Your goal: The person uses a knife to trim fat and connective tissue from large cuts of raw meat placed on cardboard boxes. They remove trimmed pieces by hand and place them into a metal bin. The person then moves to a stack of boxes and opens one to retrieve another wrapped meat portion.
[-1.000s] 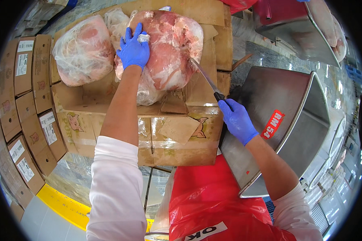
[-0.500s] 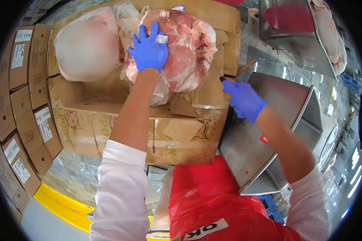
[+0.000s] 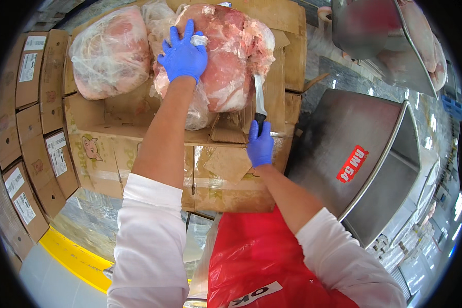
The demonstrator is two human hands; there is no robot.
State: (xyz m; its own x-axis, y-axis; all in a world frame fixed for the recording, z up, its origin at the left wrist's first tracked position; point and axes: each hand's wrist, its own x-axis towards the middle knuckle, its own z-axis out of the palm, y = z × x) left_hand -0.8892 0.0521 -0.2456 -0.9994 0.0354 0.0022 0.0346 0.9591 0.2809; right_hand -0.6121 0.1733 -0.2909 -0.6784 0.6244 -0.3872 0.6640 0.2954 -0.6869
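A large piece of raw meat (image 3: 226, 82), pink with pale fat, lies on brown cardboard, with clear plastic film under its left side. My left hand (image 3: 184, 54), in a blue glove, rests on the meat's upper left with fingers spread. A small whitish scrap (image 3: 198, 39) sits by its index finger and thumb. In my right hand (image 3: 261, 146), also blue-gloved, is a knife (image 3: 260, 97), held by its black handle. Its blade points away from me, and the tip meets the meat's lower right edge, where the end is hidden.
Another piece of meat wrapped in clear plastic (image 3: 110, 54) lies at the left on the cardboard box (image 3: 154, 154). Stacked cartons (image 3: 28, 123) line the left side. To the right stands a metal bin (image 3: 339, 149); a second bin (image 3: 380, 46) with meat is farther back.
My right hand has swung left and toward me, turning the knife from a slanted angle to nearly straight ahead. My left hand stays on the meat, shifted slightly up and left in view.
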